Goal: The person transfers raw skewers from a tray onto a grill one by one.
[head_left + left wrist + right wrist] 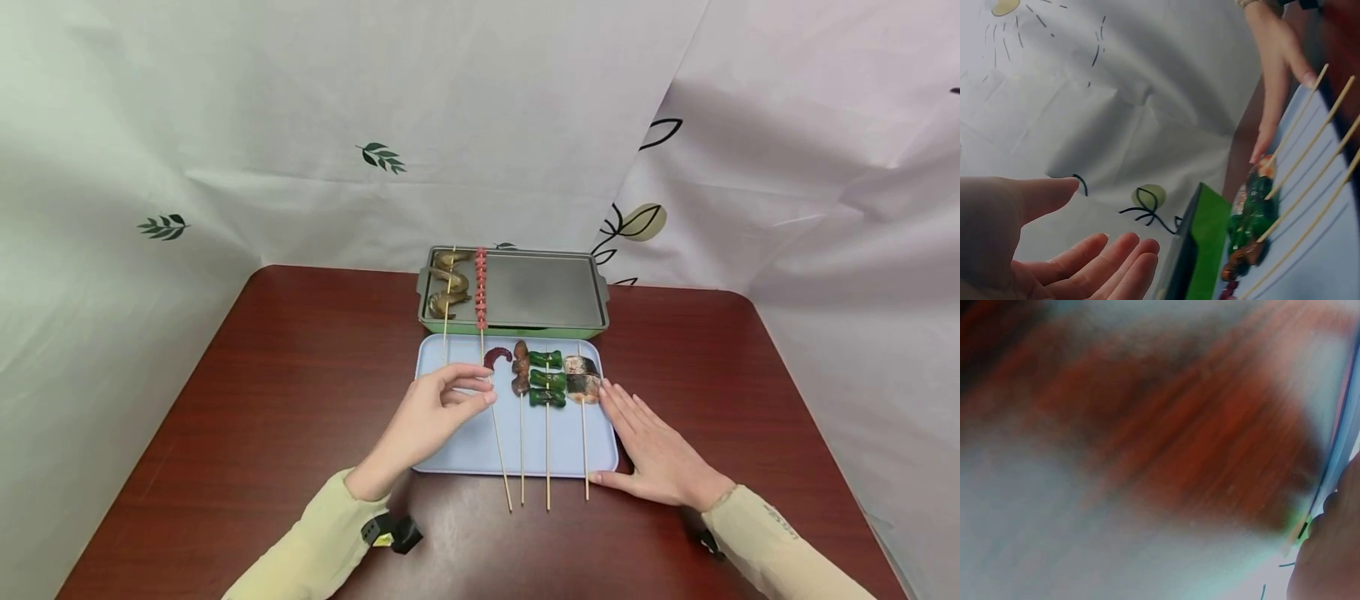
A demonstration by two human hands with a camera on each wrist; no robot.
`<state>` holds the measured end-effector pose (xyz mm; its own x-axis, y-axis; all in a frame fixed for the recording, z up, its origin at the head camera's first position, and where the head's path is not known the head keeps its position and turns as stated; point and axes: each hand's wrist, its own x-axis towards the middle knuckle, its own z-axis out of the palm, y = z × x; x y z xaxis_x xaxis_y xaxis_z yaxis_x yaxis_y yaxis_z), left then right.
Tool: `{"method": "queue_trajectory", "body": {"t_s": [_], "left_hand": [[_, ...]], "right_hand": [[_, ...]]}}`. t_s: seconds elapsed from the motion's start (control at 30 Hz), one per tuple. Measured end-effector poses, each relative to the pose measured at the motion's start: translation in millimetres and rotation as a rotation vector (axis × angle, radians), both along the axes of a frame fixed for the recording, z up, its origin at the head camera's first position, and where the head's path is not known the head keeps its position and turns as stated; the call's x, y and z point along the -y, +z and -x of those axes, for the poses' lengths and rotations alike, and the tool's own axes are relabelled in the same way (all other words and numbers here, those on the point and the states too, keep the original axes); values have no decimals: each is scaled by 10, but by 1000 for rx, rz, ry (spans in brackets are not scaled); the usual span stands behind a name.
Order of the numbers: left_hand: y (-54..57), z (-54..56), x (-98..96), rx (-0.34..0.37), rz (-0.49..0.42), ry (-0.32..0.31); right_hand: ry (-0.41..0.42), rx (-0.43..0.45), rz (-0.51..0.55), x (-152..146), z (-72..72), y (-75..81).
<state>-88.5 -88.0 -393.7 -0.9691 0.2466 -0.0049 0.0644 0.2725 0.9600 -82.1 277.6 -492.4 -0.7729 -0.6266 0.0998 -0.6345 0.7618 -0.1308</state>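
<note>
My left hand [442, 412] hovers over the left part of the blue tray [465, 454]. Its thumb and fingers stand apart with nothing between them in the left wrist view. Near its fingertips are a dark red curled tentacle skewer [498, 358] and the stick end of a pink skewer [481, 287] lying on the grey grill pan [547, 292]. My right hand [656, 450] rests straight-fingered along the tray's right edge, beside a skewer of fish pieces [582, 387]. Between the hands lie a green pepper skewer [547, 379] and a brown chunk skewer [521, 371].
At the pan's left end, a skewer of curled brownish pieces [448, 283] lies next to the pink one. The pan stands right behind the tray on a dark red table [315, 375]. White patterned cloth [450, 125] hangs behind and at the sides.
</note>
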Motion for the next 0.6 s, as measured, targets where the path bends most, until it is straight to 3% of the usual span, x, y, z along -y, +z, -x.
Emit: {"method": "queue_trajectory", "body": {"t_s": [0.23,0.43,0.6], "left_hand": [[-265,-86,-37,59,-27,-27],[-526,-168,-90,153,-21,-56],[-644,-225,-132,236,-59,-66]], "right_hand": [[-3,4,-2,3,3,2],[-14,23,-5,9,-2,13],[-8,15,-1,8,-3,9]]}}
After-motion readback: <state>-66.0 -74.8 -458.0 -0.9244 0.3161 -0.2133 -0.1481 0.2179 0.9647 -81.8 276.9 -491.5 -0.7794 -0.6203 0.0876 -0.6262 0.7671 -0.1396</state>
